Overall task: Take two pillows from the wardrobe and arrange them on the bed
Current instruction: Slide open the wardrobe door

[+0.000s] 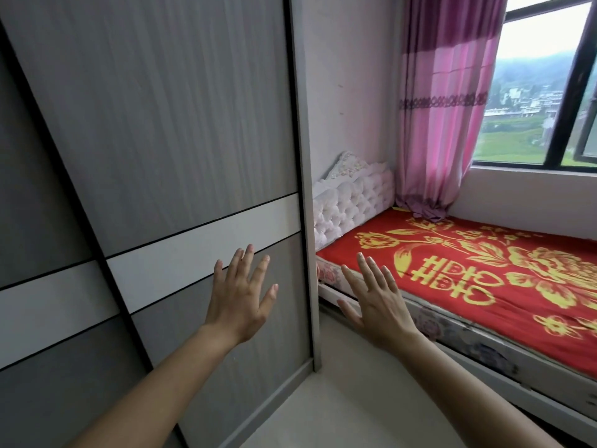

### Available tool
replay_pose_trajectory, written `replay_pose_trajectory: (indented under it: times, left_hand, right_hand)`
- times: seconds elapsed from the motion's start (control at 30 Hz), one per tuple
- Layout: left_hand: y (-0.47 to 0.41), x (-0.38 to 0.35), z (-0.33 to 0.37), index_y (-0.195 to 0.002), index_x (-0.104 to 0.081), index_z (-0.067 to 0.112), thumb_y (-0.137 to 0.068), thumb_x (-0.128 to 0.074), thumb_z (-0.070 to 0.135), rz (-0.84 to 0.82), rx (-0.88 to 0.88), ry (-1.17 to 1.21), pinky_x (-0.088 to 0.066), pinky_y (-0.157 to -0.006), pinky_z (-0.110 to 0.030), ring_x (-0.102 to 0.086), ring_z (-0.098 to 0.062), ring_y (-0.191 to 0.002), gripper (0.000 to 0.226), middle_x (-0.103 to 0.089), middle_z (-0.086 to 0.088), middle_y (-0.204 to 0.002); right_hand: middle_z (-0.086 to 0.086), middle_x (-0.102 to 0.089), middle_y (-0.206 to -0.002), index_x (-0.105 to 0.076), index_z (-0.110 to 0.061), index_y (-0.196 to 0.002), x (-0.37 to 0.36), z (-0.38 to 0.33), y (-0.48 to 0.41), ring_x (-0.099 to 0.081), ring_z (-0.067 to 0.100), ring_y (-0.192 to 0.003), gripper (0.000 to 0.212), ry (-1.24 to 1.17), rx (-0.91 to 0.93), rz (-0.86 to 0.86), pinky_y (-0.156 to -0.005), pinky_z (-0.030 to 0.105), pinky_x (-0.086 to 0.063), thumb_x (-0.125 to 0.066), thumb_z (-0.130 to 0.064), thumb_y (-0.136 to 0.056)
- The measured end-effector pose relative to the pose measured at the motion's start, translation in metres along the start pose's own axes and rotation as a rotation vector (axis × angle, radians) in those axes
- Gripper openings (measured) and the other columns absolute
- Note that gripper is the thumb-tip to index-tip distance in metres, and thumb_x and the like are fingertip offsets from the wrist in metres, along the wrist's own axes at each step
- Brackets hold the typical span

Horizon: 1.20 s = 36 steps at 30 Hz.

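Wardrobe (161,140): fills the left half of the frame; grey wood-grain sliding doors with a white band across the middle, both doors closed.
Pillows: none visible; the closed doors hide whatever the wardrobe holds.
Left hand (240,295): lower centre of the frame, raised palm-forward in front of the right-hand wardrobe door, fingers (248,257) spread wide and holding nothing; whether the fingertips touch the door cannot be told.
Right hand (378,302): just right of the left hand, lower centre, in front of the gap between wardrobe edge and bed; fingers stretched out flat and apart, empty.
Bed (468,347): right half of the frame, running from the centre toward the lower right edge.
Bedspread (484,270): red with gold flowers and characters, lying flat over the mattress.
Headboard (352,202): white, tufted, at centre frame against the wall, just beside the wardrobe's edge.
Curtain (445,108): pink-purple, upper right, its hem bunched on the bed's far corner.
Window (542,92): upper right corner, dark frame, buildings and green fields outside.
Floor (323,399): pale, bottom centre, between wardrobe and bed.
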<state>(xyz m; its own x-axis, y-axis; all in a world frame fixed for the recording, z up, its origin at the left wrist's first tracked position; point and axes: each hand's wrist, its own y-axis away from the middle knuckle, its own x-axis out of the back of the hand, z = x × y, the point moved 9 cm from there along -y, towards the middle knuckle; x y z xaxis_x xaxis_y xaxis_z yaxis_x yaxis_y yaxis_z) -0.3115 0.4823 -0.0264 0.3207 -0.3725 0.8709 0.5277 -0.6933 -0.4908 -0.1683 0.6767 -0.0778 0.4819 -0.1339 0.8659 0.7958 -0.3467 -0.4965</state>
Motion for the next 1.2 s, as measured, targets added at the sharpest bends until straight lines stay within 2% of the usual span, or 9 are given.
replay_pose_trajectory:
  times: [0.17, 0.33, 0.43, 0.57, 0.8, 0.9, 1.0, 1.1, 1.2]
  left_hand:
    - [-0.088, -0.067, -0.039, -0.153, -0.021, 0.025, -0.093, -0.017, 0.058, 0.02, 0.026, -0.026, -0.005, -0.12, -0.054, -0.003, -0.023, -0.151, 0.069, -0.007, -0.008, -0.164]
    - [-0.202, -0.116, -0.085, -0.151, -0.03, 0.022, -0.093, -0.018, 0.056, 0.082, 0.047, -0.015, -0.01, -0.119, -0.057, -0.01, -0.027, -0.15, 0.069, -0.016, -0.011, -0.162]
    - [-0.269, -0.139, -0.111, -0.151, -0.03, 0.021, -0.094, -0.019, 0.055, 0.098, 0.062, -0.041, -0.012, -0.119, -0.058, -0.009, -0.028, -0.151, 0.067, -0.015, -0.012, -0.162]
    - [-0.339, -0.172, -0.135, -0.151, -0.03, 0.021, -0.095, -0.024, 0.053, 0.124, 0.079, -0.092, -0.011, -0.119, -0.06, -0.009, -0.031, -0.15, 0.064, -0.014, -0.015, -0.162]
    - [-0.418, -0.228, -0.169, -0.152, -0.027, 0.02, -0.094, -0.039, 0.048, 0.35, 0.131, -0.252, -0.005, -0.116, -0.066, -0.003, -0.039, -0.149, 0.066, -0.008, -0.021, -0.162]
    - [-0.434, -0.249, -0.191, -0.153, -0.027, 0.023, -0.093, -0.04, 0.049, 0.425, 0.238, -0.348, -0.001, -0.115, -0.066, -0.005, -0.042, -0.149, 0.067, -0.005, -0.021, -0.162]
    - [-0.438, -0.267, -0.214, -0.152, -0.026, 0.032, -0.093, -0.039, 0.053, 0.424, 0.32, -0.475, 0.003, -0.113, -0.069, -0.002, -0.046, -0.147, 0.064, -0.002, -0.02, -0.162]
    - [-0.436, -0.279, -0.229, -0.151, -0.026, 0.036, -0.093, -0.039, 0.056, 0.434, 0.31, -0.623, 0.001, -0.112, -0.071, -0.004, -0.046, -0.147, 0.063, 0.0, -0.016, -0.163]
    - [-0.435, -0.283, -0.233, -0.151, -0.022, 0.038, -0.093, -0.041, 0.059, 0.469, 0.293, -0.697, 0.0, -0.112, -0.071, -0.004, -0.046, -0.147, 0.064, 0.007, -0.013, -0.163]
  right_hand:
    - [0.007, 0.0, -0.167, -0.013, -0.03, -0.158, -0.076, 0.029, -0.101, 0.005, 0.023, -0.154, 0.07, -0.027, 0.013, -0.018, -0.125, 0.044, -0.003, -0.021, -0.064, -0.098]
    - [0.007, 0.002, -0.167, -0.008, -0.029, -0.159, -0.135, 0.056, -0.24, 0.004, 0.022, -0.154, 0.072, -0.038, 0.007, -0.025, -0.126, 0.043, -0.006, -0.016, -0.066, -0.097]
    - [0.005, 0.004, -0.167, -0.006, -0.028, -0.159, -0.16, 0.066, -0.316, 0.004, 0.021, -0.154, 0.073, -0.092, -0.004, -0.013, -0.125, 0.041, -0.006, -0.018, -0.067, -0.098]
    - [0.007, 0.001, -0.167, -0.008, -0.028, -0.158, -0.191, 0.071, -0.395, -0.003, 0.022, -0.154, 0.07, -0.106, 0.077, 0.002, -0.123, 0.037, -0.007, -0.024, -0.062, -0.1]
    - [0.008, 0.003, -0.167, -0.008, -0.025, -0.159, -0.261, 0.09, -0.517, -0.006, 0.024, -0.154, 0.069, -0.244, 0.177, 0.018, -0.123, 0.041, -0.023, -0.031, -0.056, -0.102]
    - [0.01, 0.005, -0.167, -0.007, -0.024, -0.159, -0.292, 0.087, -0.565, -0.006, 0.025, -0.154, 0.07, -0.283, 0.253, 0.059, -0.12, 0.038, -0.017, -0.03, -0.057, -0.101]
    - [0.014, 0.003, -0.167, -0.008, -0.022, -0.159, -0.328, 0.077, -0.597, -0.002, 0.03, -0.154, 0.073, -0.328, 0.315, 0.095, -0.124, 0.048, -0.015, -0.033, -0.057, -0.101]
    - [0.018, 0.011, -0.165, 0.001, -0.02, -0.159, -0.364, 0.06, -0.608, 0.009, 0.036, -0.153, 0.082, -0.38, 0.344, 0.16, -0.124, 0.051, -0.004, -0.031, -0.064, -0.098]
    - [0.031, 0.011, -0.16, 0.004, -0.01, -0.157, -0.381, 0.046, -0.613, 0.017, 0.045, -0.149, 0.084, -0.434, 0.339, 0.264, -0.12, 0.058, 0.008, -0.029, -0.06, -0.099]
